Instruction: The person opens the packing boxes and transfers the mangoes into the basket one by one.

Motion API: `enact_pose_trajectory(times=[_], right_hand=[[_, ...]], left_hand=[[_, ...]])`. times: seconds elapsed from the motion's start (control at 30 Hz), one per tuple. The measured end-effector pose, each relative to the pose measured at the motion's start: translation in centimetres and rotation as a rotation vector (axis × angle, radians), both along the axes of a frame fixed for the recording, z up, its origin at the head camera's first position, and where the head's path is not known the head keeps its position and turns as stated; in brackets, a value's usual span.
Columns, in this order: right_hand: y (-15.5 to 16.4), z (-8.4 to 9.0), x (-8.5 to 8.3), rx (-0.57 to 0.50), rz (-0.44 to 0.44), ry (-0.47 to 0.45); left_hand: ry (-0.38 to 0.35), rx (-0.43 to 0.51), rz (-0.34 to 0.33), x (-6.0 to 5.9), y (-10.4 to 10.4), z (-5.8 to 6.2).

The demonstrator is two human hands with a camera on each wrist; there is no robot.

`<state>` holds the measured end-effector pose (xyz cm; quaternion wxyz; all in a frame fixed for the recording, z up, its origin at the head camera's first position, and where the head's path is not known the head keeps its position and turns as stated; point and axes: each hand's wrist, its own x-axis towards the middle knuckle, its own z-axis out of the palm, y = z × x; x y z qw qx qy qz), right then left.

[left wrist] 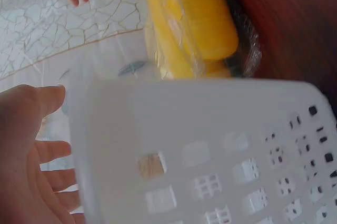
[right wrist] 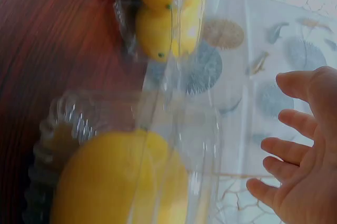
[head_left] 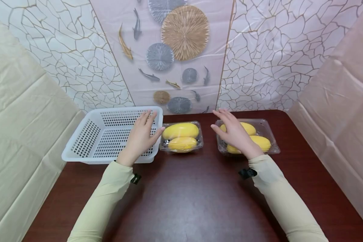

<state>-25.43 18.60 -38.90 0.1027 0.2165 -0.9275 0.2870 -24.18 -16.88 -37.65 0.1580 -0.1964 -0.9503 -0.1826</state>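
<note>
Far left on our dark red table (head_left: pixel 184 201) sits the white perforated basket (head_left: pixel 103 134). Our left hand (head_left: pixel 140 136) hovers over its right side, fingers straight and slightly apart, gripping nothing; whether it actually touches the rim we can't tell. Just right of the basket is a clear clamshell pack (head_left: pixel 181 137) with two yellow fruits inside. Further right, near but apart, sits a second clamshell of yellow fruit (head_left: pixel 258 139), and our right hand (head_left: pixel 234 134) is spread over its left half, fingers loose and apart, not clamped on it.
</note>
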Motion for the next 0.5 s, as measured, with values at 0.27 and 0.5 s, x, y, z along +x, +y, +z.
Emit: enact_pose_trajectory(times=[0.27,0.5], right_hand=[[-2.2,-0.9,-0.4,0.010,0.039,-0.018],[-3.6,-1.9,-0.4,0.050,0.061,-0.055]], left_hand=[[0.026,-0.029,-0.057,0.3,1.4,-1.1],[0.032,-0.066,-0.129,0.6,2.8,-2.3]])
